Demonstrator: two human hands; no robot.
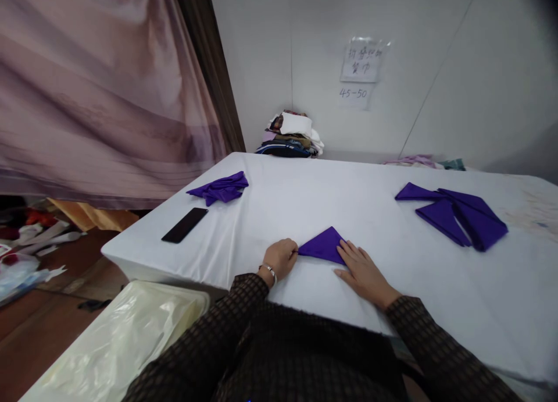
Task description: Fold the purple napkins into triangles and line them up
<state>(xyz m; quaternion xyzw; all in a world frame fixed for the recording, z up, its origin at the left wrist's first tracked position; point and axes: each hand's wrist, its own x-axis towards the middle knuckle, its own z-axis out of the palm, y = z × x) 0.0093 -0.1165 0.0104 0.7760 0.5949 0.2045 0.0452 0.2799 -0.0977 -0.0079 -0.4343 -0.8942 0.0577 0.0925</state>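
Observation:
A purple cloth napkin [321,245], folded into a triangle, lies on the white-covered table [288,198] in front of me. My left hand [281,258] pinches its left corner between thumb and fingers. Flat over the napkin's right end rests my right hand [362,274], fingers stretched out, hiding that corner. A crumpled purple cloth [221,189] sits to the left, beyond my left hand. Toward the right are more purple cloths [475,216], folded and partly overlapping.
A black phone [185,225] lies near the table's left edge. Folded clothes [292,135] are piled behind the far edge, below paper signs [361,61] on the wall. A plastic-covered pale bin [131,332] stands at lower left, and a pink curtain [100,88] hangs beyond.

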